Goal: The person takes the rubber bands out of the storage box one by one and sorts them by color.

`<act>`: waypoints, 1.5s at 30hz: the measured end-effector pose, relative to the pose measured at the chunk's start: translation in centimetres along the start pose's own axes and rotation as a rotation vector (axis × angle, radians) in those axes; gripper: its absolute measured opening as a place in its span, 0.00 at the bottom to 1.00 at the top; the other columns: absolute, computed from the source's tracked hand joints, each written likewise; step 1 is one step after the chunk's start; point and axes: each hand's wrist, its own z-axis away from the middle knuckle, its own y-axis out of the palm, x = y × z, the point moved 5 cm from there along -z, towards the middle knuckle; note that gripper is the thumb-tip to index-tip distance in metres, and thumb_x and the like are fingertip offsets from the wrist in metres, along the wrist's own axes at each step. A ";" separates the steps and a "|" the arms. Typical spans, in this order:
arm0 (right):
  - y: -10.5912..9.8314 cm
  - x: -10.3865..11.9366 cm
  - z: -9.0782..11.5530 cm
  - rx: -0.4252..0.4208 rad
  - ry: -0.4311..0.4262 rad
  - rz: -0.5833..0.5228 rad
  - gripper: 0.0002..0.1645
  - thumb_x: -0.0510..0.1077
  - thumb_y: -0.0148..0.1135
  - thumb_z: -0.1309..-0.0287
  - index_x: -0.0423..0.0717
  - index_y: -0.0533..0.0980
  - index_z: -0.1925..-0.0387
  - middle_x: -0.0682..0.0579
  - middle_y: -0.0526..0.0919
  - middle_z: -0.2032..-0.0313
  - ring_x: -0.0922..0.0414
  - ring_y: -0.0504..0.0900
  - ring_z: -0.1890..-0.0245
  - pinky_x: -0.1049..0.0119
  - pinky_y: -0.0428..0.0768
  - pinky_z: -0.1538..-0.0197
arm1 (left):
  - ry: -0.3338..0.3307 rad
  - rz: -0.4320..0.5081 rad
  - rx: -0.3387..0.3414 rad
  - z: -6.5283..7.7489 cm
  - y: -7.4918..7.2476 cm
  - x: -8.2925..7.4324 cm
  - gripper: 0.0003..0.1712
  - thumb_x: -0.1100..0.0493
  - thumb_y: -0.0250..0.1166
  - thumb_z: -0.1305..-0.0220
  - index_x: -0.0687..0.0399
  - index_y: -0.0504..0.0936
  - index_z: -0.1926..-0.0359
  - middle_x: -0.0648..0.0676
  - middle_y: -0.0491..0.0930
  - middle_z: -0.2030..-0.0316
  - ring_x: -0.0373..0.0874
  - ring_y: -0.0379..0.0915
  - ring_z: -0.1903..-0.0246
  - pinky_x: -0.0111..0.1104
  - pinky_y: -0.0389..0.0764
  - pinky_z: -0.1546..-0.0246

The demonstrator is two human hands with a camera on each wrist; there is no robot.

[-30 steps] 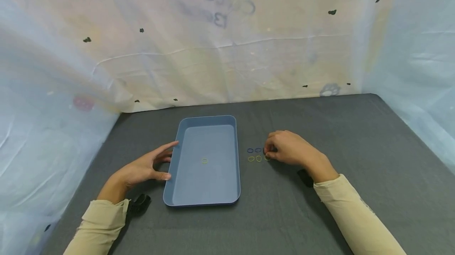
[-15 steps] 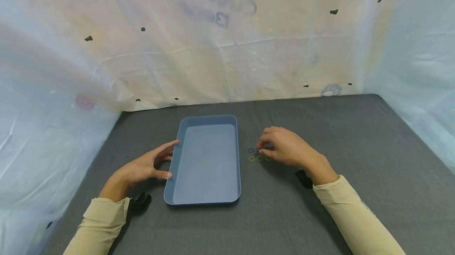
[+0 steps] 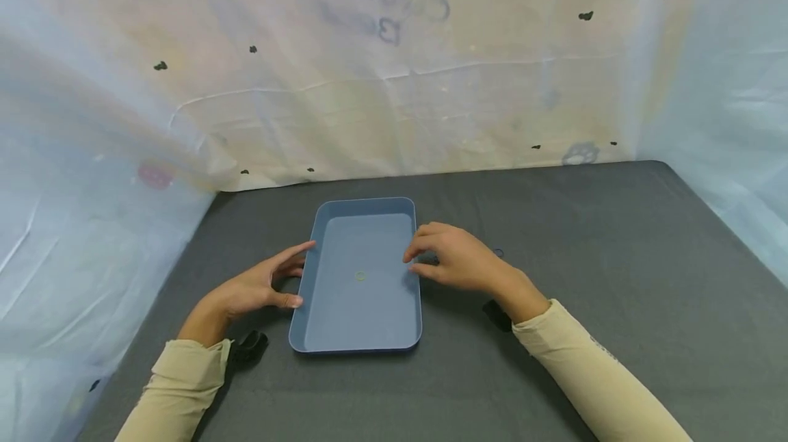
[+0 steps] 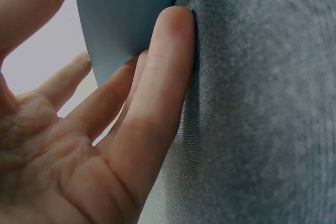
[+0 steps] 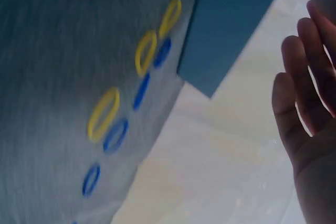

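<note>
A shallow blue-grey tray [image 3: 369, 341] lies on the table, with one small yellow rubber band [image 3: 360, 276] on its floor. At the tray's left wall, my left hand [image 3: 255, 286] rests its straight fingers and thumb against the outside. My right hand [image 3: 458, 257] is over the right rim, its thumb and fingertips apart with nothing visible between them. Beneath it in the right wrist view, several thin bands lie on the cloth in two rows, yellow bands [image 5: 104, 115] beside blue bands [image 5: 115, 135]. The head view shows only one blue band [image 3: 497, 252] past the hand.
A dark grey cloth [image 3: 554, 223] covers the table. Pale patterned sheets [image 3: 394, 107] hang along the back and both sides. A black strap [image 3: 249, 347] is at the left wrist, another [image 3: 496, 316] at the right.
My right hand has moved left from the rows of bands to the tray's right rim, and its fingers have parted. The left hand stays at the tray wall.
</note>
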 end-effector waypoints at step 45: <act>6.9 1.8 -5.9 0.120 0.173 0.095 0.06 0.53 0.70 0.39 0.59 0.87 0.64 0.63 0.83 0.62 0.63 0.81 0.60 0.65 0.80 0.55 | -0.002 0.008 0.004 0.1 0.2 -0.3 0.59 0.56 0.73 0.41 0.44 0.44 0.20 0.68 0.47 0.24 0.72 0.47 0.27 0.50 0.76 0.44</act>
